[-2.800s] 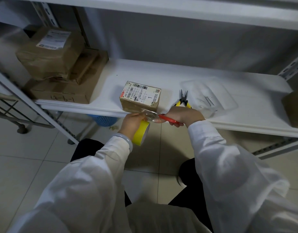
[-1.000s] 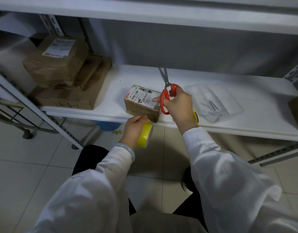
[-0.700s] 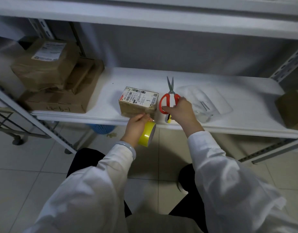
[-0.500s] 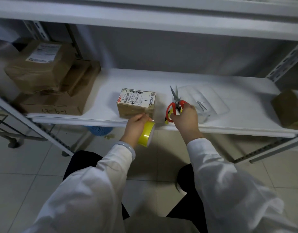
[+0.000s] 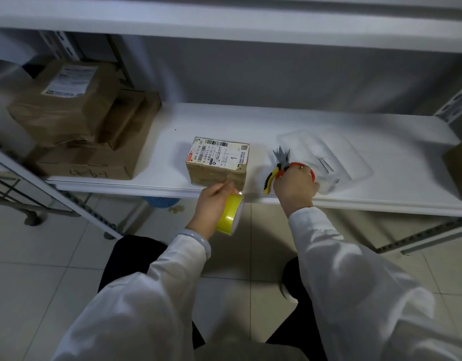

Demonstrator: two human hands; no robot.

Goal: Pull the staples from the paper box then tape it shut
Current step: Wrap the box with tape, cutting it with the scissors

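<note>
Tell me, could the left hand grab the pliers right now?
Probably not: the left hand holds the tape, and the right hand sits on the scissors beside the pliers.

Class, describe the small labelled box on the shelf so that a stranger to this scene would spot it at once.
Start at the white metal shelf and look near its front edge, left of centre. There sits the small brown cardboard box, just above the left hand holding the yellow tape roll. Unlike the larger brown parcels stacked at far left, it stands alone.
</note>
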